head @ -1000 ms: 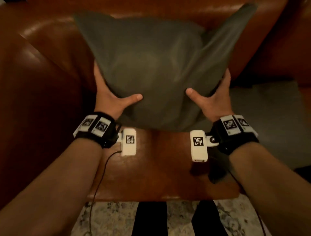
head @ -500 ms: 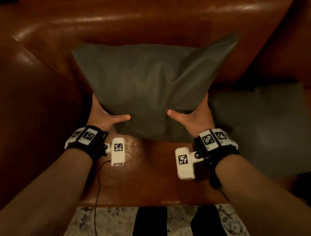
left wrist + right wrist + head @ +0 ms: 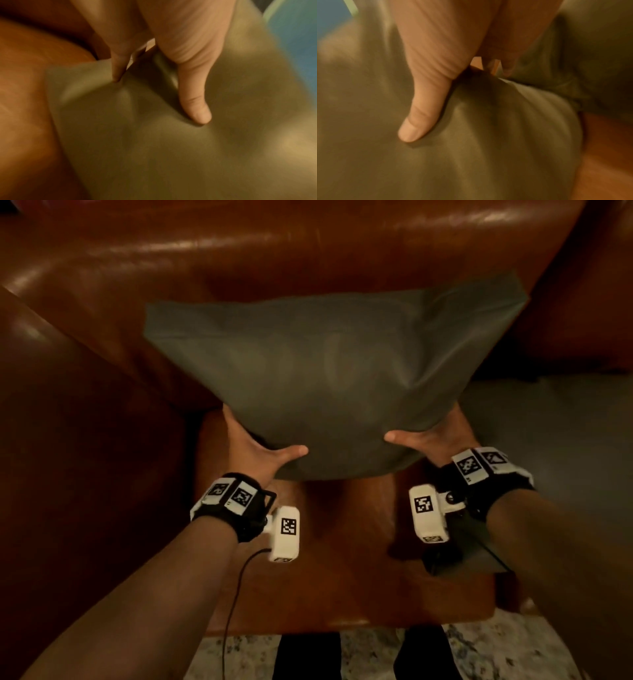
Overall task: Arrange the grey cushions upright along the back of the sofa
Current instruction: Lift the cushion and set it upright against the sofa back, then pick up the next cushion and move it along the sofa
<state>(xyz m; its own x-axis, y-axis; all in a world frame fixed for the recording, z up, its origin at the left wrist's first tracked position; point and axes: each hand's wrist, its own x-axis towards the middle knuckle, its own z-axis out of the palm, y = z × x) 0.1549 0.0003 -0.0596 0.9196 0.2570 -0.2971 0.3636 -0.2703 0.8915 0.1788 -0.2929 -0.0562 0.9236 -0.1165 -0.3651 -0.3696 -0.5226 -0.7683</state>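
A large grey cushion (image 3: 329, 371) is held upright over the seat of a brown leather sofa (image 3: 308, 244), its top edge near the backrest. My left hand (image 3: 253, 450) grips its lower left corner, thumb on the front face and fingers hidden behind. My right hand (image 3: 428, 440) grips the lower right corner the same way. In the left wrist view my left hand (image 3: 171, 67) pinches the cushion (image 3: 171, 148) fabric. In the right wrist view my right hand (image 3: 436, 67) does likewise on the cushion (image 3: 471, 162). A second grey cushion (image 3: 555, 446) lies flat on the seat at the right.
The sofa's left armrest (image 3: 75, 457) rises close beside the held cushion. Bare seat leather (image 3: 346, 559) shows below the cushion. A patterned rug (image 3: 479, 652) and my dark legs (image 3: 308, 659) are at the bottom edge.
The cushion has come down from high against the backrest toward the seat, and both hands lowered with it, keeping their grip on the lower corners.
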